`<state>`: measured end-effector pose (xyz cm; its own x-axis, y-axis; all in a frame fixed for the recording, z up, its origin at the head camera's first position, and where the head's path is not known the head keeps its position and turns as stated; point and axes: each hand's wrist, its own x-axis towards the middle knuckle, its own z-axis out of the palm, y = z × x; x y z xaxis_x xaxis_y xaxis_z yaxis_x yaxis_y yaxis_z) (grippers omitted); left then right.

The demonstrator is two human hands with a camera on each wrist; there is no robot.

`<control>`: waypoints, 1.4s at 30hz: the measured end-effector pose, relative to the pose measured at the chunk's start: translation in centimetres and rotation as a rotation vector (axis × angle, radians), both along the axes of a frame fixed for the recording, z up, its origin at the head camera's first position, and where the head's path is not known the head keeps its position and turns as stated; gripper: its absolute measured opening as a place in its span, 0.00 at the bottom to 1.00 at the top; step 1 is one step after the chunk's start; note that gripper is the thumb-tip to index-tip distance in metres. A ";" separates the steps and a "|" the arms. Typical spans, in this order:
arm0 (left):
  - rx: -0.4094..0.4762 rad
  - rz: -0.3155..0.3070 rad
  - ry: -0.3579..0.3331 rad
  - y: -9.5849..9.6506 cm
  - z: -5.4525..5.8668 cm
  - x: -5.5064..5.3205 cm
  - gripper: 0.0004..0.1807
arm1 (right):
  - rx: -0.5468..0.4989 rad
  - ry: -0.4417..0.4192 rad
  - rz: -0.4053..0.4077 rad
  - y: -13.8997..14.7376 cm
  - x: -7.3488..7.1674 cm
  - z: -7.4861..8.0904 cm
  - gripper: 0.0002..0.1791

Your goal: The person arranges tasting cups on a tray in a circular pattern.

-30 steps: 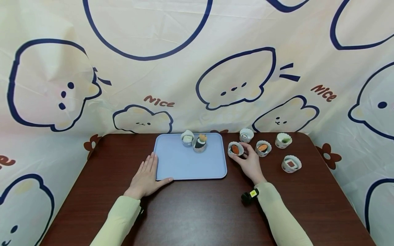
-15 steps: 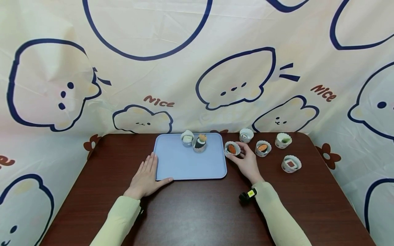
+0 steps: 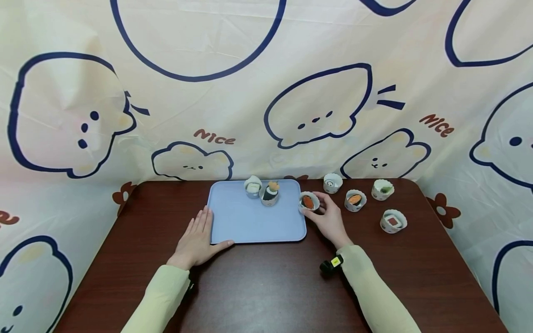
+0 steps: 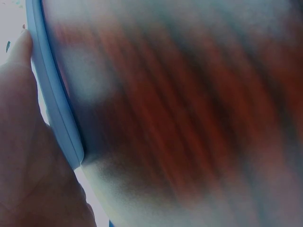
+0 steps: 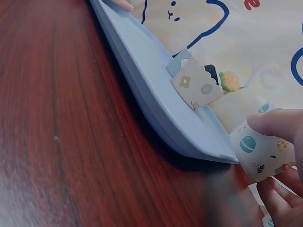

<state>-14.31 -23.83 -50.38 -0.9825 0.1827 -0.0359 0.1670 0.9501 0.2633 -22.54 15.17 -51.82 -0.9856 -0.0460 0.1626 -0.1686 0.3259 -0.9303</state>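
My right hand (image 3: 332, 222) pinches a patterned paper cup (image 5: 258, 149) between thumb and fingers. Inside this cup lies an orange-and-dark sushi piece (image 3: 307, 202). In the head view the cup overlaps the right edge of the light blue tray (image 3: 250, 226); the right wrist view shows it tilted beside the tray's corner. My left hand (image 3: 195, 243) lies flat at the tray's left side, fingers straight along the edge and thumb at the front left corner. Two cups stand at the tray's back: one with a pale piece (image 3: 252, 187), one with a dark-wrapped, yellow-topped piece (image 3: 272, 187).
Several more filled paper cups stand on the dark wood table (image 3: 266, 286) right of the tray: a white one (image 3: 332, 189) at the back, one with orange sushi (image 3: 353, 208), one with something green (image 3: 381, 197) and one with a red-centred piece (image 3: 393, 229). A printed cloth (image 3: 250, 106) hangs behind.
My right hand has moved left with the cup, from beside the tray to over its right edge. The left hand has stayed in place.
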 end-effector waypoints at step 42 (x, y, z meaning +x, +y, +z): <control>-0.012 -0.002 0.005 -0.1 -0.1 0.0 0.67 | -0.015 -0.029 0.095 -3.9 0.5 0.5 0.36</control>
<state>-14.31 -23.92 -50.48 -0.9823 0.1846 -0.0328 0.1706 0.9527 0.2515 -22.08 11.29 -51.30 -0.9812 -0.1374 0.1356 -0.1713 0.2953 -0.9399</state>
